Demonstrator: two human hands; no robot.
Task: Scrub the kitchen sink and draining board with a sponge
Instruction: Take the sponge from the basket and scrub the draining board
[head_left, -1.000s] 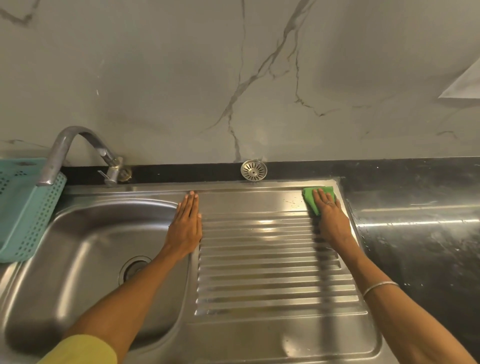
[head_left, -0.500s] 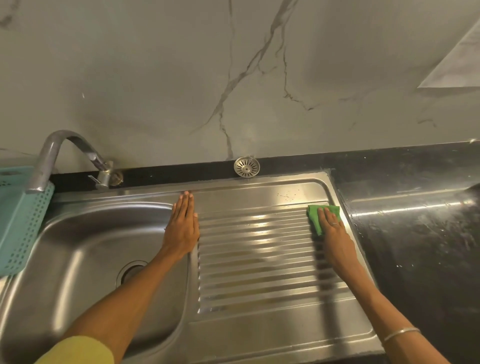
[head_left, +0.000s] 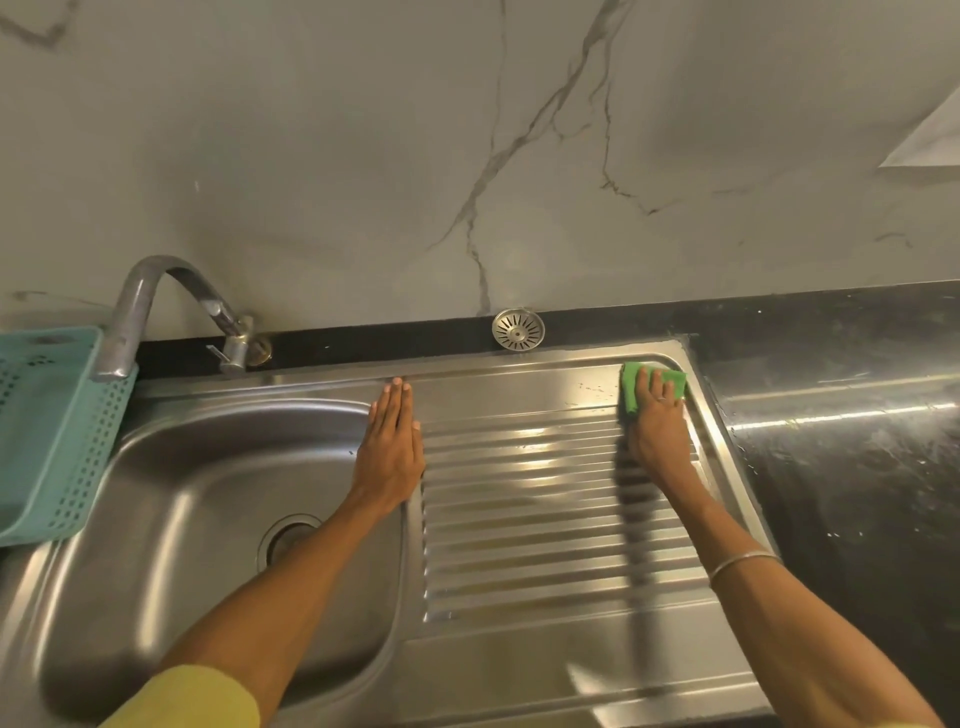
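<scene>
- Head view, all positions given relative to the drain strainer (head_left: 518, 329) sitting on the black ledge at the wall.
- Hidden: most of the green sponge (head_left: 631, 384) is under my right hand (head_left: 657, 426); only its far edge and left side show. Can't tell its thickness.
- Right hand is pressed flat on top of the sponge, fingers spread over it, not curled round it. It sits to the right of the strainer and slightly nearer me, at the far right corner of the draining board (head_left: 545, 519).
- Ring on one right finger, thin bangle (head_left: 743, 562) on that wrist.
- Left hand (head_left: 390, 452) is open, palm down, fingers together, holding nothing. It lies left of the strainer and nearer me, on the strip between sink bowl (head_left: 171, 519) and the ribbed part of the board.
- Left forearm covers part of the bowl and clips the drain hole (head_left: 285, 538); I can't see what's in the drain.
- Bowl itself: nothing visible in it, steel only.
- Teal perforated basket (head_left: 52, 431) far left of the strainer is cut off by the frame edge; contents not visible.
- Tap (head_left: 156, 306) left of the strainer, spout end overlapping the basket rim.
- Black countertop (head_left: 841, 441) right of the strainer, streaky reflections, surface detail hard to read.
- Yellow sleeve (head_left: 192, 699) cut off at the bottom edge.
</scene>
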